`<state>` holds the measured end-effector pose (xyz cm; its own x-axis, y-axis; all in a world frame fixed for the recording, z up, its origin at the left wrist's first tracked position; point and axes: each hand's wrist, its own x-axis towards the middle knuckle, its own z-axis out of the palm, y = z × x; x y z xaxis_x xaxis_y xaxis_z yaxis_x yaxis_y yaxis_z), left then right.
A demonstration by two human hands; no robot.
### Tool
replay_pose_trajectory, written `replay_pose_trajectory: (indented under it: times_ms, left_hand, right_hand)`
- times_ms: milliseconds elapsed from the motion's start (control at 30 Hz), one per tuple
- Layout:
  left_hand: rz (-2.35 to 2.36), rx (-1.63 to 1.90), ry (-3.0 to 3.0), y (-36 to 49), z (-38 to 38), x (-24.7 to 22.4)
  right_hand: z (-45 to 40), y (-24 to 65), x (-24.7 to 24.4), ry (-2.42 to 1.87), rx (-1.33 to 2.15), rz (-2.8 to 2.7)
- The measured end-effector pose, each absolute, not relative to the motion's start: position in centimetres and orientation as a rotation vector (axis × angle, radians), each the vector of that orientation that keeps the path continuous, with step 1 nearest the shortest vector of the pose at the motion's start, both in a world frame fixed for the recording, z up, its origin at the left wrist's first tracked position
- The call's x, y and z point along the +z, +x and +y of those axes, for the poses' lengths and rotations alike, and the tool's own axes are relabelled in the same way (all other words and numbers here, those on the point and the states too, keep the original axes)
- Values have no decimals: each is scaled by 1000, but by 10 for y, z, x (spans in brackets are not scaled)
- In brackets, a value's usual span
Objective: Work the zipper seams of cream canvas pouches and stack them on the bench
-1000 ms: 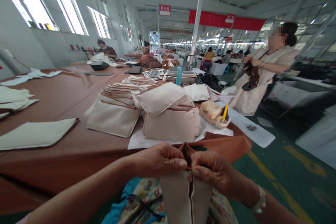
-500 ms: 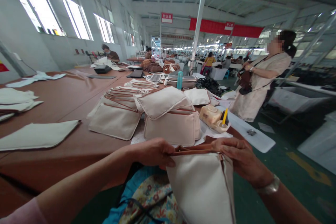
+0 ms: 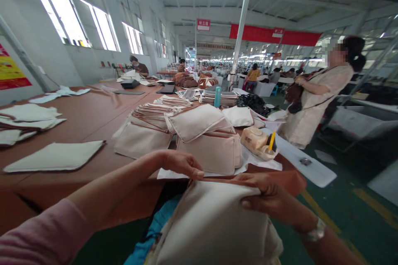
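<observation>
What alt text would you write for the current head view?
A person's left hand and right hand hold a cream pouch by its top edge; ahead, similar pouches lie piled on a brown table near a turquoise bottle.

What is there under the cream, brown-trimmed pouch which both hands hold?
Beside the lower left edge of the cream, brown-trimmed pouch, bright blue cloth shows, with a sliver of patterned cloth. Whatever lies under its middle is covered.
</observation>
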<state>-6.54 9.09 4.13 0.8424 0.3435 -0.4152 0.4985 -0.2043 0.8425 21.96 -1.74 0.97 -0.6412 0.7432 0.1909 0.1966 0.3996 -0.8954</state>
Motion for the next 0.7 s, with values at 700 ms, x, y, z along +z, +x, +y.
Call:
replay_pose_trajectory:
  times_ms: [700]
  left_hand:
    - [633, 184, 1667, -30, 42, 48]
  right_hand:
    - [-11, 191, -10, -751, 1468, -1654]
